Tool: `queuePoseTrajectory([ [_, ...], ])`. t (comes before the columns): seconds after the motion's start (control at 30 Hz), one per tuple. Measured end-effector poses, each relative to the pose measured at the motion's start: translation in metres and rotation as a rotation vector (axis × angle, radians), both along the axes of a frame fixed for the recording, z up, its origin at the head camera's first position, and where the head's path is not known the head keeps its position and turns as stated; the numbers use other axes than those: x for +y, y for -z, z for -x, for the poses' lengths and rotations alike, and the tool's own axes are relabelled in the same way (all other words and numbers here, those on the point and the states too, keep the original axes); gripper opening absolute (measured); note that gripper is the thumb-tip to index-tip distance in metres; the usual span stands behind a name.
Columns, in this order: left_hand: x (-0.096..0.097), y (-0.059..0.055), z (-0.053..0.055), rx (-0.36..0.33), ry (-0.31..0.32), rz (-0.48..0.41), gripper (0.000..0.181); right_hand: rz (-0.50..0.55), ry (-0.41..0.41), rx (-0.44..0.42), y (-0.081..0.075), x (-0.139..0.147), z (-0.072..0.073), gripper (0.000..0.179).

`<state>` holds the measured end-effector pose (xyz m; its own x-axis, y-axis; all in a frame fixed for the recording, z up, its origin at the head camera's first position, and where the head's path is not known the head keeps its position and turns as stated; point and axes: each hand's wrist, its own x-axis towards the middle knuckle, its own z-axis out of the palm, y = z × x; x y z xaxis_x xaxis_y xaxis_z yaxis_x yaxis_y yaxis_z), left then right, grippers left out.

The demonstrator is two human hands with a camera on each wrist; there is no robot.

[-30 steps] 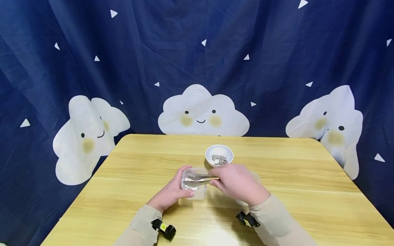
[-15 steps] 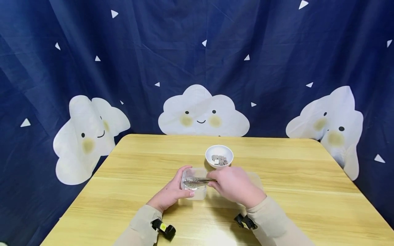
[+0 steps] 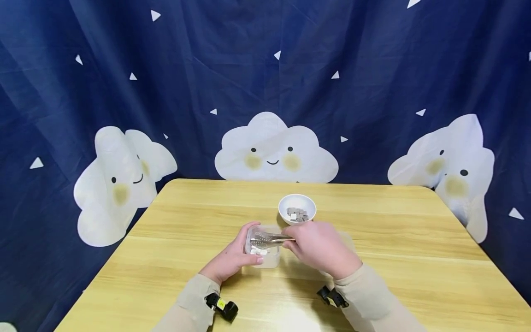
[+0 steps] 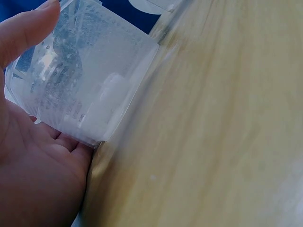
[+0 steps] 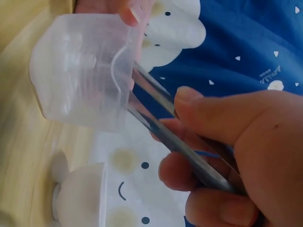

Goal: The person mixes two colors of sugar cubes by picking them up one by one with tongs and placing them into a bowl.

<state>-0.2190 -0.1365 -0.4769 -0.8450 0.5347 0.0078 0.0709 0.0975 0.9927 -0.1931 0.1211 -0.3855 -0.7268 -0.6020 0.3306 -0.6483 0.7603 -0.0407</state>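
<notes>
A clear plastic box (image 3: 269,261) stands on the table, with several small white pieces (image 3: 259,251) at its bottom. My left hand (image 3: 232,258) grips the box from its left side, thumb along the near wall and fingers behind. In my right hand (image 3: 321,246) are metal tongs (image 3: 269,240) with perforated tips, pinched between thumb and fingers. The tongs' tips reach into the box in the head view; the right wrist view shows their two arms (image 5: 180,151) entering over its rim. Whether they hold a piece cannot be seen.
Behind the right hand stands a white bowl (image 3: 296,202) holding several grey-brown cubes (image 3: 299,213) and one white piece (image 3: 293,217). A translucent flat item (image 3: 347,240) lies partly hidden under the right forearm. The wooden table (image 3: 186,207) ends at a blue cloud-printed curtain (image 3: 186,69).
The tongs' arms were apart a second ago, came together at half a second, and now stand slightly apart inside the box. The left hand keeps its grip on the box.
</notes>
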Motion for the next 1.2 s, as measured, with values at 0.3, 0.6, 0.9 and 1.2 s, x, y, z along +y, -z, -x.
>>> queuePoseTrajectory([
  [0.3, -0.001, 0.001, 0.001, 0.010, 0.015, -0.004, 0.092, -0.047, 0.034, 0.048, 0.007, -0.010, 0.000, 0.018],
  [0.6, -0.002, -0.001, 0.001, 0.014, 0.011, 0.011, 0.092, -0.035, 0.035, 0.069, 0.009, -0.014, 0.001, 0.016],
  [0.9, -0.002, -0.001, 0.002, 0.020, 0.003, 0.014, 0.094, 0.004, -0.007, 0.039, 0.002, -0.008, 0.000, 0.011],
  [1.2, -0.001, 0.000, 0.001, -0.029, 0.025, -0.053, 0.093, 0.107, -0.044, 0.017, -0.014, 0.009, -0.001, 0.012],
])
